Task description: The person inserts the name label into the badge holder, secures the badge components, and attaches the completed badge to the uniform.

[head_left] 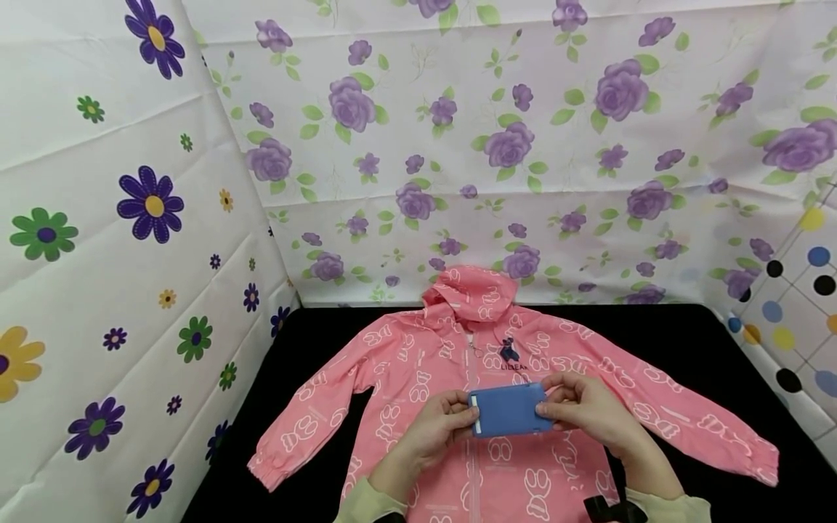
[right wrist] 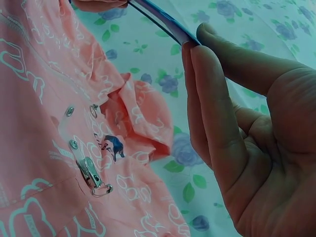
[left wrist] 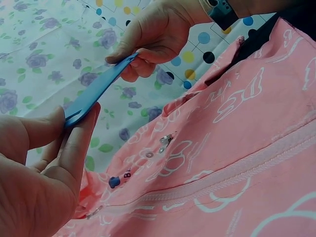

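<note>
Both hands hold a flat blue card holder (head_left: 508,409) over the front of a pink hooded jacket (head_left: 418,349). My left hand (head_left: 437,428) pinches its left end between thumb and fingers, where a whitish strip shows. The right hand (head_left: 585,407) pinches the opposite end. Seen nearly edge-on in the left wrist view, the card holder (left wrist: 96,91) is tilted, clear of the jacket. A metal clip (right wrist: 89,170) with a clear snap strap lies on the jacket's chest, near a dark bear print (right wrist: 113,146); the head view does not show this clip.
The jacket lies spread on a black table (head_left: 654,327), sleeves out to both sides and hood (head_left: 477,287) at the back. A zipper (head_left: 472,465) runs down its front. Flower-print sheets (head_left: 418,145) stand behind and at left; a dotted sheet (head_left: 804,312) is at right.
</note>
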The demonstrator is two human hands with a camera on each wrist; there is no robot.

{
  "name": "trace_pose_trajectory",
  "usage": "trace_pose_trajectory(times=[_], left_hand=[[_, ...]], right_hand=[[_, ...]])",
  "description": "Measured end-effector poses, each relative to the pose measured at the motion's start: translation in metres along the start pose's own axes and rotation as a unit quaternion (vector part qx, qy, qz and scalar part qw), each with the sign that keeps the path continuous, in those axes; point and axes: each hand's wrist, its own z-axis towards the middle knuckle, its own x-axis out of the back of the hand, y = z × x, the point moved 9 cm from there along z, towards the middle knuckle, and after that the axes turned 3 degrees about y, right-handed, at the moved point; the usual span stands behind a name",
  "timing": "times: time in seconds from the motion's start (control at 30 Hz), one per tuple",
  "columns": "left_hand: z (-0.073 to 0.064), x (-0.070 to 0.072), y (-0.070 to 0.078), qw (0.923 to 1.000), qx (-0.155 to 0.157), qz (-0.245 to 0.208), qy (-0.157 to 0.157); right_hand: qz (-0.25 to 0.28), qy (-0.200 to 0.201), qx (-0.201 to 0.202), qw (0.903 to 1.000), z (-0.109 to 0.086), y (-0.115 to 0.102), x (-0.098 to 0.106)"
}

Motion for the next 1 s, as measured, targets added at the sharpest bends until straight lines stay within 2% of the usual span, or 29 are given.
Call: trace_pose_trajectory(times=[0.3, 0.47, 1.0], left_hand=[[-0.0004, 0.0051, 0.0027, 0.9995, -0.003, 0.015, 0.028], [-0.0012, 0.0052, 0.0038, 0.9994, -0.006, 0.014, 0.030], [-0.0020, 0.0035, 0.0044, 0.9997, -0.006, 0.011, 0.021]], right_hand=[[-0.017, -0.012, 0.015, 0.9997, -0.0006, -0.0017, -0.0016], [-0.031, -0.025, 0.015, 0.9991, -0.0004, -0.0031, -0.0043], [-0.038, 0.021, -0.005, 0.9990, 0.0017, -0.0004, -0.0059]])
